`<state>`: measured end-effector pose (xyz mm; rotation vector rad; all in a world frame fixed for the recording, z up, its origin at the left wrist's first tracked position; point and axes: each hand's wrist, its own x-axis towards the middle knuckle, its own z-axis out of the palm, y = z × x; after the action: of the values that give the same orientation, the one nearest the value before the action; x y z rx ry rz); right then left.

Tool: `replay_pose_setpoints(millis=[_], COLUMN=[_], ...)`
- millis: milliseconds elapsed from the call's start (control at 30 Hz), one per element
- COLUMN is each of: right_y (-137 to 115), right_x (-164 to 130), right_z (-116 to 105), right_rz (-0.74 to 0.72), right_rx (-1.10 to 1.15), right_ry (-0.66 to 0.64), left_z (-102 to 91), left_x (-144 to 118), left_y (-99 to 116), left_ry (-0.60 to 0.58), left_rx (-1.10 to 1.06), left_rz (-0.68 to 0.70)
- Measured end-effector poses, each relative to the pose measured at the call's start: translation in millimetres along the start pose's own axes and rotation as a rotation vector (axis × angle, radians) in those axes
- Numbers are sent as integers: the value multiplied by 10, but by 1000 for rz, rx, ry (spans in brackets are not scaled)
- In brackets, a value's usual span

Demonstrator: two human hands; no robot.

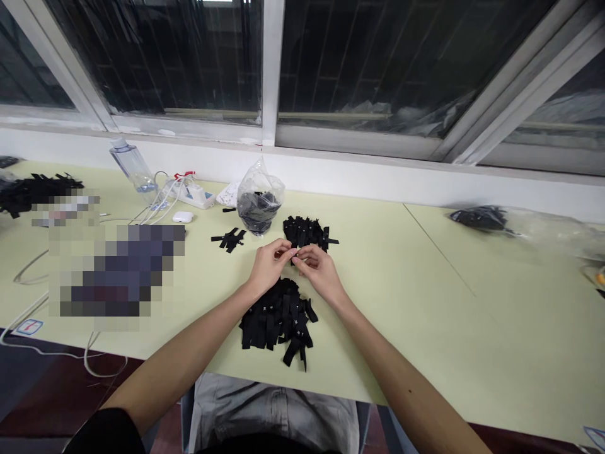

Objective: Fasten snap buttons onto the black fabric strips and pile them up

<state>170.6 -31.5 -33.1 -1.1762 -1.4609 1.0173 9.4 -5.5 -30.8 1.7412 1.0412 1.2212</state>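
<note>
My left hand [271,265] and my right hand [319,268] meet fingertip to fingertip above the table, both closed in a pinch. Between them is a small black fabric strip, mostly hidden by the fingers; a tiny pale spot shows at the fingertips. Close below the hands lies a large pile of black fabric strips [278,318], several with small white marks. Just beyond my fingers is a second pile of black strips [307,232], partly covered by the hands.
A clear plastic bag [259,205] of black pieces stands behind a few loose strips [229,239]. Leftward are a white earphone case [183,217], a power strip [196,194], cables and a tilted bottle [132,164]. Another plastic bag [529,224] lies far right. Windows line the back.
</note>
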Motion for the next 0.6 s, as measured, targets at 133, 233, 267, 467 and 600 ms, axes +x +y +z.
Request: replay_pose_setpoints(millis=[133, 233, 267, 467, 600], right_y=[10, -13, -22, -12, 26], right_x=[5, 6, 7, 27, 40], right_z=[-18, -31, -36, -73, -83], right_rz=[-5, -6, -2, 6, -17], right_rx=[1, 14, 20, 12, -39], right_ry=[-38, -40, -36, -11, 23], left_z=[6, 11, 13, 26, 23], left_x=[-2, 6, 9, 5, 0], left_y=[-22, -53, -63, -69, -28], left_ry=[-1, -11, -17, -51, -33], left_rx=[-5, -9, -12, -82, -91], left_rz=[-9, -8, -10, -23, -3])
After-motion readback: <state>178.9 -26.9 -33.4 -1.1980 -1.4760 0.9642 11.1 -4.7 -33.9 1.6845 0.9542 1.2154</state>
